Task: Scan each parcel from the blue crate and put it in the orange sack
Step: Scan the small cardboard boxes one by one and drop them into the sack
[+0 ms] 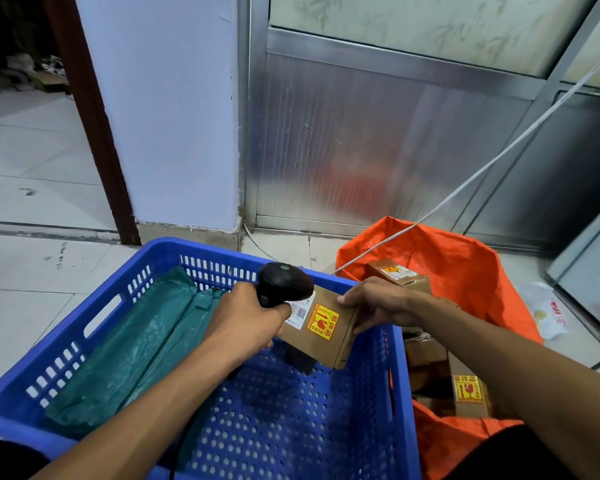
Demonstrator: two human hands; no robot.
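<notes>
Now my left hand point(246, 320) grips the black handheld scanner point(284, 284); my right hand point(381, 304) pinches the small brown cardboard parcel point(321, 329) above the blue perforated plastic crate point(291, 410), so I should tilt its barcode label squarely toward the scanner head.

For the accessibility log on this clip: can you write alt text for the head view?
A person's left hand aims a black scanner at a cardboard parcel held by the right hand over a blue crate. Green mailer bags lie in the crate; an orange sack beside it holds more boxes.
</notes>
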